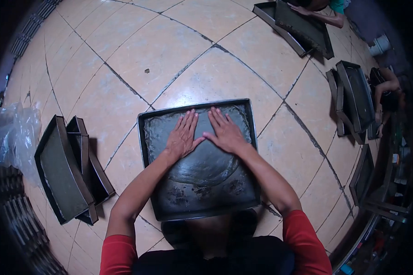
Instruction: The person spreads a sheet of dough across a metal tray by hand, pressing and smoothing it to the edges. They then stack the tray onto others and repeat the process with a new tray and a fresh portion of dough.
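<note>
A dark rectangular metal tray (pixel 211 204) with raised sides sits in front of me. A smooth, soft-looking grey-green sheet of dough-like material (pixel 204 165) covers its far and middle part; the near part shows bare, stained metal. My left hand (pixel 182 136) lies flat on the sheet, fingers stretched toward the far rim. Beside it, my right hand (pixel 226 132) also presses flat, fingers extended and thumb pointing inward. The two thumbs come close together over the middle of the sheet. Neither hand grips anything.
Stacked trays (pixel 62 169) stand at left on the tiled floor (pixel 179 55), near a clear plastic bag (pixel 13 133). At top right another person's hand (pixel 300 9) rests on a filled tray (pixel 303 27). More trays (pixel 358 96) sit at right beside another person (pixel 387 87).
</note>
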The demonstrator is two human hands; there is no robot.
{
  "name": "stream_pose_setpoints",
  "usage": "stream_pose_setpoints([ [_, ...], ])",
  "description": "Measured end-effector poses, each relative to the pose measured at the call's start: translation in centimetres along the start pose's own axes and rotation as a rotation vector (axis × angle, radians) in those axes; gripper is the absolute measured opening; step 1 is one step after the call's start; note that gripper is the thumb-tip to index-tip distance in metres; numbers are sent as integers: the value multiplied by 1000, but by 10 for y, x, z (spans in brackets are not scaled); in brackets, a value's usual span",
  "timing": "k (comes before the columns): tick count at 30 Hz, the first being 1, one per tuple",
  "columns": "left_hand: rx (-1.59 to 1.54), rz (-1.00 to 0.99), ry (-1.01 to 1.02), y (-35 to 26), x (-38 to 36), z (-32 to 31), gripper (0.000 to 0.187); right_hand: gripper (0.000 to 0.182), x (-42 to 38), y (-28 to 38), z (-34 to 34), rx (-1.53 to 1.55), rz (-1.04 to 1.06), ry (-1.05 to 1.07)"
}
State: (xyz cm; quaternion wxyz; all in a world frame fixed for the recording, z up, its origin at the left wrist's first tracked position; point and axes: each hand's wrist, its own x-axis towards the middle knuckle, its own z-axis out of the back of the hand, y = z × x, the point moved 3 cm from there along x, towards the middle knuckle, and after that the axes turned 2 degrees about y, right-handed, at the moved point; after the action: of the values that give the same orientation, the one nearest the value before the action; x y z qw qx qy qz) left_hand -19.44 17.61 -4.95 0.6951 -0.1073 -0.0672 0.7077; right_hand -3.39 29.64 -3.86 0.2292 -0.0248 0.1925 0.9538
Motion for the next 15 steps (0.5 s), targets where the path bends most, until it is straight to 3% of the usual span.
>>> stream_pose_setpoints([
  [1, -9, 41, -9, -3, -7, 3, 94, 90, 3, 1, 13, 82, -50, 91],
  [6, -14, 234, 5, 23, -38, 15, 97, 94, -16, -31, 13, -105, -164, -61],
  [11, -6, 267, -82, 48, -41, 13, 98, 100, -13, -37, 10, -103, -244, -112],
  [15, -39, 312, 22, 55, -50, 24, 95, 103, -15, -31, 13, -143, -285, -93],
])
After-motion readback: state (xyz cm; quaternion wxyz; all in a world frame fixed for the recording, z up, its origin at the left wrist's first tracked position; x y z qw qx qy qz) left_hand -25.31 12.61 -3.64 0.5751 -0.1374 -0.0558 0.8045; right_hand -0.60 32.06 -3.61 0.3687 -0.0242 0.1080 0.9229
